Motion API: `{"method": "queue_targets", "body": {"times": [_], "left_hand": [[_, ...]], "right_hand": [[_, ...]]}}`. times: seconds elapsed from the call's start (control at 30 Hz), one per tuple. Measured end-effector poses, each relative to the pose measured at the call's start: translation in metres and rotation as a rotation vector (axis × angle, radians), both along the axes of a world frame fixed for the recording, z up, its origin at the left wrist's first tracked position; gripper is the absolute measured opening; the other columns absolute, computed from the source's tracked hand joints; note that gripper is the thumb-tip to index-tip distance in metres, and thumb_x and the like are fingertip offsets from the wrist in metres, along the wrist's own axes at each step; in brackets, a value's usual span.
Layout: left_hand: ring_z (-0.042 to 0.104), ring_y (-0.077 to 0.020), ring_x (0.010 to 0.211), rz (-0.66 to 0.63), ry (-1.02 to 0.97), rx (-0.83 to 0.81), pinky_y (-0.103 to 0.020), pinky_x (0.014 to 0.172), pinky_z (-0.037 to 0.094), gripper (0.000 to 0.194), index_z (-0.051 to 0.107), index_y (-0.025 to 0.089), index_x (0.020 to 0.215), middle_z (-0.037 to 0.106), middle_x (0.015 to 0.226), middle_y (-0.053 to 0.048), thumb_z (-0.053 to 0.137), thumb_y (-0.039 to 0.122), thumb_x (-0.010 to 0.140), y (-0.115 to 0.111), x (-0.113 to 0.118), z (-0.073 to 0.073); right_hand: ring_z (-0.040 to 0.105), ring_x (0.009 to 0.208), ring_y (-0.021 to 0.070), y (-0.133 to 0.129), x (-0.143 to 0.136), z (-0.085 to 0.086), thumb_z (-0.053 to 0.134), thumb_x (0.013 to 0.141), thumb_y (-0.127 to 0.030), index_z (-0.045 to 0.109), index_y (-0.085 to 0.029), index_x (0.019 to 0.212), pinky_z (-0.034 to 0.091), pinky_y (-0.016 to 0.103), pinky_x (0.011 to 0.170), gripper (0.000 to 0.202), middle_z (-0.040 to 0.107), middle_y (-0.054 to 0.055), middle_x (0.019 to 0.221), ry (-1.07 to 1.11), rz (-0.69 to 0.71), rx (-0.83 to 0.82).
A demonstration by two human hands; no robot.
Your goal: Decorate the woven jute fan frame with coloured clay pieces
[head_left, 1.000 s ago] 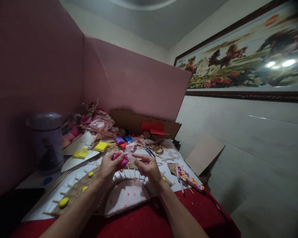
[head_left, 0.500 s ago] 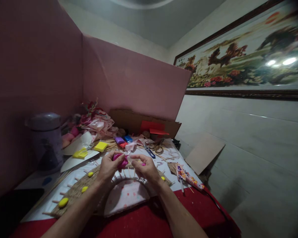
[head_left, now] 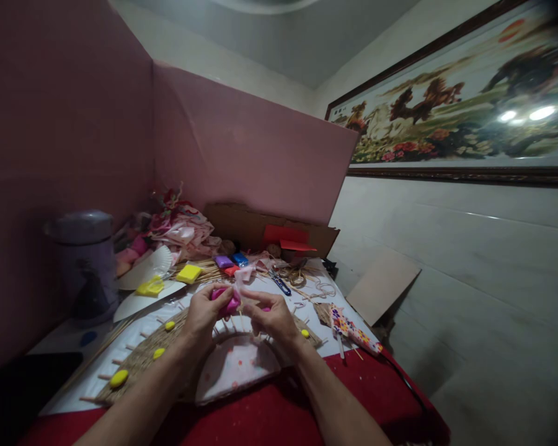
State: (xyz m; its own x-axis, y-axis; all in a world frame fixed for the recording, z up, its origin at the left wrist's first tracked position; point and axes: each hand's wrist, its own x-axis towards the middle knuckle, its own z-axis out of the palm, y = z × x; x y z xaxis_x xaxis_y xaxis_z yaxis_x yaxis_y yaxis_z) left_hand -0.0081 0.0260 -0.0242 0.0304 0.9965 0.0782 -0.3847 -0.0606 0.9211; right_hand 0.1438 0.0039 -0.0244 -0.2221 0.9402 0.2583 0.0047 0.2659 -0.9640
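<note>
My left hand is closed on a packet of magenta modelling clay, with its clear wrapper sticking up at the open end. Close beside it, my right hand pinches near the wrapper. A small bit of magenta clay shows between its curled fingers. Below both hands lies an arch wrapped in brown twine, with short sticks jutting from its edge. Several yellow clay pieces sit along the arch. White spotted fabric fills its inner half-circle, and my forearms cover part of it.
Yellow clay packs and a purple pack lie behind my hands. A blue cutter and flower-patterned glue gun are to the right. A lidded tumbler stands left, near a pink fabric heap.
My right fingers have shifted slightly at the wrapper's end, and the wrapper stands up a little more. My left hand keeps its hold on the magenta clay packet.
</note>
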Motion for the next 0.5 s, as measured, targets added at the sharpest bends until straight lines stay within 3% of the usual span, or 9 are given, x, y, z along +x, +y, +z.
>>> {"method": "queue_targets", "body": {"times": [0.1, 0.27, 0.37, 0.5], "left_hand": [[0.055, -0.0094, 0.04, 0.083, -0.059, -0.082, -0.018, 0.036, 0.043, 0.048, 0.058, 0.012, 0.079, 0.062, 0.055, 0.002, 0.083, 0.037, 0.046, 0.0027, -0.0029, 0.0008], [0.058, -0.0119, 0.041, 0.067, -0.028, -0.048, -0.018, 0.035, 0.043, 0.046, 0.058, 0.012, 0.08, 0.064, 0.057, 0.0, 0.082, 0.037, 0.049, 0.0034, -0.0041, 0.0005], [0.059, -0.0121, 0.043, 0.071, -0.024, -0.052, -0.019, 0.037, 0.045, 0.044, 0.058, 0.013, 0.081, 0.064, 0.058, 0.0, 0.081, 0.036, 0.051, 0.0019, -0.0029, 0.001], [0.062, -0.012, 0.05, 0.049, -0.065, -0.056, -0.02, 0.046, 0.05, 0.04, 0.059, 0.013, 0.082, 0.066, 0.063, -0.001, 0.081, 0.03, 0.053, 0.0007, -0.0019, 0.0019]], "right_hand": [[0.037, 0.031, 0.0042, 0.0026, 0.0018, 0.0002, 0.074, 0.063, -0.035, 0.064, -0.012, 0.103, 0.026, 0.015, 0.034, 0.047, 0.047, -0.009, 0.038, 0.112, -0.079, -0.013], [0.034, 0.03, 0.0033, 0.0012, 0.0017, 0.003, 0.074, 0.063, -0.033, 0.056, -0.017, 0.074, 0.02, 0.014, 0.032, 0.026, 0.048, -0.009, 0.038, 0.159, -0.182, -0.006], [0.032, 0.032, 0.0028, 0.0028, 0.0022, 0.0018, 0.073, 0.063, -0.035, 0.056, -0.017, 0.073, 0.02, 0.015, 0.031, 0.026, 0.048, -0.008, 0.042, 0.223, -0.162, -0.01], [0.038, 0.039, 0.004, 0.0073, 0.0028, -0.0015, 0.069, 0.065, -0.033, 0.059, -0.016, 0.08, 0.032, 0.016, 0.036, 0.025, 0.051, -0.006, 0.053, 0.309, -0.125, -0.05]]}}
